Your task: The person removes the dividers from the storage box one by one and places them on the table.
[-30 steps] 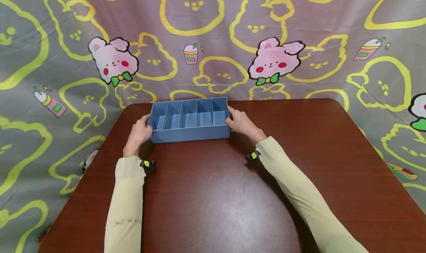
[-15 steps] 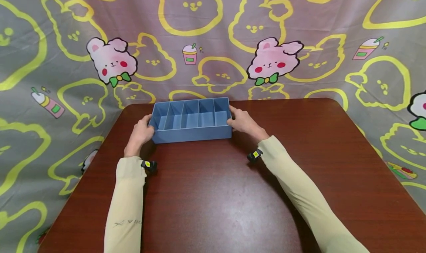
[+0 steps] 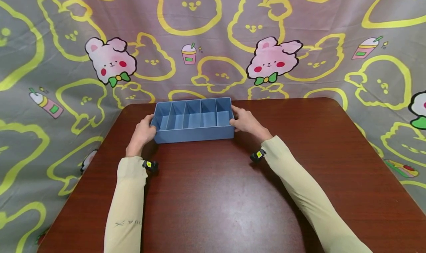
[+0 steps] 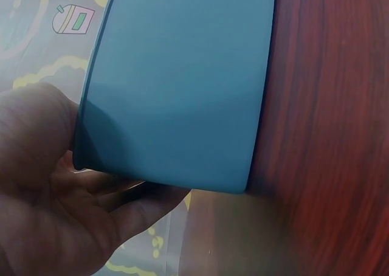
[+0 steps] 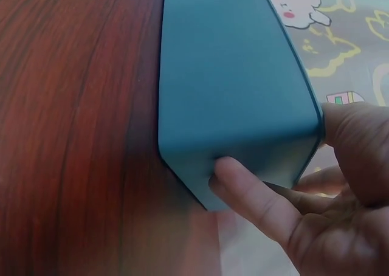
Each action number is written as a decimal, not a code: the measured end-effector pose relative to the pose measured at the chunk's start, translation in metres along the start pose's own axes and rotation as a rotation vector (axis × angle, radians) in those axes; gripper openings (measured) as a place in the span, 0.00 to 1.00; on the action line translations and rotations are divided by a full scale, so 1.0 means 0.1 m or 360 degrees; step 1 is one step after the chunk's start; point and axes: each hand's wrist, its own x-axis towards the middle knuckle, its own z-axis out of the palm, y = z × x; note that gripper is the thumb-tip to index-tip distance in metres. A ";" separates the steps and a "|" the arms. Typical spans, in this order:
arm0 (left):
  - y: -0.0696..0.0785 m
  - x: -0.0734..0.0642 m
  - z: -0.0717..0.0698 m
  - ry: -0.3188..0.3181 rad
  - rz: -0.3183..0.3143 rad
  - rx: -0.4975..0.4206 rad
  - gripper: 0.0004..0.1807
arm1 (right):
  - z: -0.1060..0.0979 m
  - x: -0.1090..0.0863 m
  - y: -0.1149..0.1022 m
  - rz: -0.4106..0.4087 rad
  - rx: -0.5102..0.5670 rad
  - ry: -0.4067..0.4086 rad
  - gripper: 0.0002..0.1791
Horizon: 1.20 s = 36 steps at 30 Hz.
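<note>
A blue divided box (image 3: 194, 135), with several compartments in a row and nothing in them, sits toward the back of the table. My left hand (image 3: 142, 132) grips its left end, thumb at the upper edge and fingers behind the end wall, as the left wrist view shows beside the box's long front wall (image 4: 176, 93). At the opposite end, my right hand (image 3: 247, 121) holds the box with the thumb over the rim. One finger of the right hand (image 5: 346, 215) lies against the end wall in the right wrist view.
The brown wooden table (image 3: 213, 194) reaches back to a patterned curtain (image 3: 213, 20) close behind the box. Curtain cloth also hangs along the left and right sides. Each sleeve carries a small black camera (image 3: 151, 166) at the wrist.
Held between both hands, the box has shifted slightly to the right over the last second. The grip at each end looks the same.
</note>
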 end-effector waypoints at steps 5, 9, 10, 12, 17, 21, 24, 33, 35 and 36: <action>0.03 0.00 0.01 -0.0022 -0.0006 -0.0005 0.32 | -0.02 -0.02 0.04 -0.0007 0.0005 0.0009 0.41; 0.04 0.00 0.03 -0.0021 -0.0008 0.0000 0.32 | -0.03 -0.03 0.06 -0.0015 0.0011 0.0005 0.41; 0.05 0.00 0.03 -0.0021 -0.0009 0.0003 0.32 | -0.04 -0.03 0.06 -0.0015 0.0008 0.0004 0.41; 0.05 -0.01 0.03 -0.0028 -0.0012 0.0006 0.32 | -0.04 -0.03 0.06 -0.0012 0.0001 0.0000 0.41; 0.07 -0.01 0.05 -0.0034 -0.0011 0.0013 0.32 | -0.06 -0.05 0.06 -0.0006 -0.0028 0.0002 0.41; 0.10 0.00 0.06 -0.0027 0.0005 -0.0005 0.32 | -0.08 -0.06 0.07 -0.0007 -0.0024 0.0009 0.41; 0.11 -0.01 0.07 -0.0018 0.0008 -0.0012 0.32 | -0.08 -0.06 0.08 -0.0019 -0.0010 0.0011 0.40; 0.11 -0.01 0.09 -0.0038 0.0018 -0.0019 0.32 | -0.10 -0.08 0.12 -0.0024 -0.0049 0.0016 0.39; 0.12 -0.01 0.09 -0.0032 0.0036 -0.0021 0.32 | -0.10 -0.09 0.14 -0.0034 -0.0065 0.0027 0.39; 0.13 -0.01 0.09 -0.0032 0.0041 -0.0023 0.32 | -0.11 -0.09 0.15 -0.0043 -0.0071 0.0029 0.39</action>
